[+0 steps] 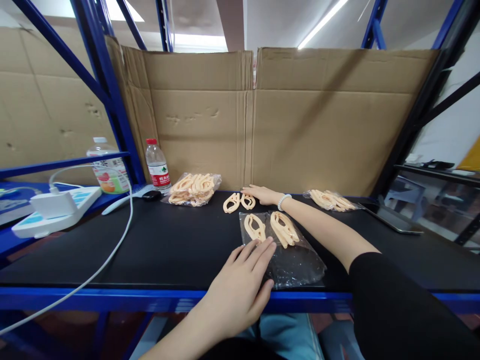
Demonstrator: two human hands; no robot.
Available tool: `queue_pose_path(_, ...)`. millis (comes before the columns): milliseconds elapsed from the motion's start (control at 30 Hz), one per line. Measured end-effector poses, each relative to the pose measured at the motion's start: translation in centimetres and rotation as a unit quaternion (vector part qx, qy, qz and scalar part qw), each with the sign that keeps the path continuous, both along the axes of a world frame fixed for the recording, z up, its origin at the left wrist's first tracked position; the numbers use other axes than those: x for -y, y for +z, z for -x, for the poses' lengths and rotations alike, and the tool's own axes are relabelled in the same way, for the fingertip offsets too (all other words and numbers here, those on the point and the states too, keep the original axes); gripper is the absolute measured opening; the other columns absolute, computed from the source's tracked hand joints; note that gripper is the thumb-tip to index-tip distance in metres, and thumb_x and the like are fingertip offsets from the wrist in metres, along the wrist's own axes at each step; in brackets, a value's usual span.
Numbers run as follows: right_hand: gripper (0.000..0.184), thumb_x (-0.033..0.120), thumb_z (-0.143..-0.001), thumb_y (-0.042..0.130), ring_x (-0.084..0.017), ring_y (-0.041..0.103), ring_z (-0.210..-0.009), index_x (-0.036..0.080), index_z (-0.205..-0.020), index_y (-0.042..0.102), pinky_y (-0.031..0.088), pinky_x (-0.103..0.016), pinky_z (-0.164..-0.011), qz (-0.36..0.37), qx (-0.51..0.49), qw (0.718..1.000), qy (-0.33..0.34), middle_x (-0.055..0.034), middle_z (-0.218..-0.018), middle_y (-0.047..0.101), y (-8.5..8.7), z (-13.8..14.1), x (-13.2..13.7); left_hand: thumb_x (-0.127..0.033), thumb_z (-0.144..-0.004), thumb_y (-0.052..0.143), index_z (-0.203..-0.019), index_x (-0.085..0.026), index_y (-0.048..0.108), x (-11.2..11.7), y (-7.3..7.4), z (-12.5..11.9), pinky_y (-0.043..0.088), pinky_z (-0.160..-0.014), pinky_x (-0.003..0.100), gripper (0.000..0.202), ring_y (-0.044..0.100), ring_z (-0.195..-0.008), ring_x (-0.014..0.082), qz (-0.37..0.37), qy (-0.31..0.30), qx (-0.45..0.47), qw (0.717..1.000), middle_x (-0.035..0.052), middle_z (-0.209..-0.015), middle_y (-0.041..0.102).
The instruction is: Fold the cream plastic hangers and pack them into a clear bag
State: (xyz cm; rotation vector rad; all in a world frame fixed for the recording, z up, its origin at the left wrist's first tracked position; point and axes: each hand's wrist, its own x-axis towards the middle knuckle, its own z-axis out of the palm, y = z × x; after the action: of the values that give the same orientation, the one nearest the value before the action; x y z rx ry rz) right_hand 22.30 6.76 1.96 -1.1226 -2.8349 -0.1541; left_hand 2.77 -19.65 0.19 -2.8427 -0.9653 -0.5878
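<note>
My left hand rests with stretched fingers on the left side of a clear plastic bag. Its fingertips reach the lower end of a beige looped plastic clip, which looks like a clothes peg. Several more beige clips lie bunched on the bag's right part; whether they are inside it or on top, I cannot tell. Farther back, my right hand extends leftward, fingers out, with the tips at the top of a loose clip. Another loose clip lies just left of it.
Filled bags of clips stand at the back left and back right. A red-capped bottle, a brush and a power strip with a white cable are on the left. Cardboard walls the back. A dark tablet-like object lies right.
</note>
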Motion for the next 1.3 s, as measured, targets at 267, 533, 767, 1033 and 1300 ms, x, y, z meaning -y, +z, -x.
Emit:
queue_pose_path(267, 0.042, -0.001, -0.085, 0.043, -0.023, 0.042, -0.125, 0.007, -0.125, 0.053, 0.035, -0.037, -0.104, -0.019, -0.023, 0.999, -0.025, -0.0167, -0.129, 0.052, 0.0, -4.1, 2.3, -0.026, -0.091, 0.043, -0.145, -0.02, 0.021, 0.0, 0.1, 0.0, 0.036, -0.105, 0.046, 0.058, 0.032, -0.134, 0.0258, -0.013, -0.006, 0.006, 1.0, 0.0076, -0.148, 0.031)
queue_pose_path(533, 0.032, 0.021, -0.097, 0.038, -0.018, 0.058, -0.097, 0.01, -0.107, 0.065, 0.046, -0.032, -0.091, -0.107, -0.06, 0.988, -0.088, -0.0126, -0.109, 0.058, -1.0, -11.7, 13.2, -0.027, -0.092, 0.041, -0.144, -0.018, 0.024, -0.1, 0.1, -0.1, 0.035, -0.106, 0.046, 0.055, 0.03, -0.134, 0.0261, -0.011, -0.001, -0.002, 1.0, 0.0072, -0.148, 0.03)
queue_pose_path(767, 0.029, 0.019, -0.096, 0.037, -0.018, 0.06, -0.089, 0.011, -0.111, 0.061, 0.052, -0.033, -0.081, -0.141, -0.058, 0.981, -0.118, -0.0119, -0.1, 0.059, -1.7, -12.6, 23.7, -0.027, -0.093, 0.039, -0.143, -0.018, 0.024, -0.1, 0.2, -0.1, 0.035, -0.106, 0.044, 0.054, 0.029, -0.135, 0.0248, -0.014, -0.005, -0.002, 1.0, 0.0074, -0.148, 0.031)
queue_pose_path(1033, 0.037, 0.019, -0.096, 0.037, -0.021, 0.06, -0.097, 0.016, -0.131, 0.048, 0.056, -0.032, -0.077, -0.188, -0.064, 0.976, -0.083, -0.0143, -0.111, 0.06, -2.4, -10.3, 34.2, -0.025, -0.092, 0.04, -0.144, -0.019, 0.023, -0.4, -0.1, -0.1, 0.035, -0.106, 0.043, 0.055, 0.029, -0.135, 0.0252, -0.028, -0.015, 0.003, 0.999, 0.0077, -0.147, 0.032)
queue_pose_path(1300, 0.051, 0.007, -0.094, 0.034, -0.021, 0.063, -0.097, 0.019, -0.144, 0.03, 0.056, -0.035, -0.08, -0.289, -0.103, 0.951, -0.026, -0.0103, -0.107, 0.065, -3.4, -10.5, 35.0, -0.025, -0.092, 0.041, -0.144, -0.019, 0.024, -0.4, 0.1, -0.1, 0.037, -0.105, 0.043, 0.055, 0.03, -0.135, 0.0252, -0.033, -0.015, 0.008, 0.999, 0.0083, -0.147, 0.033)
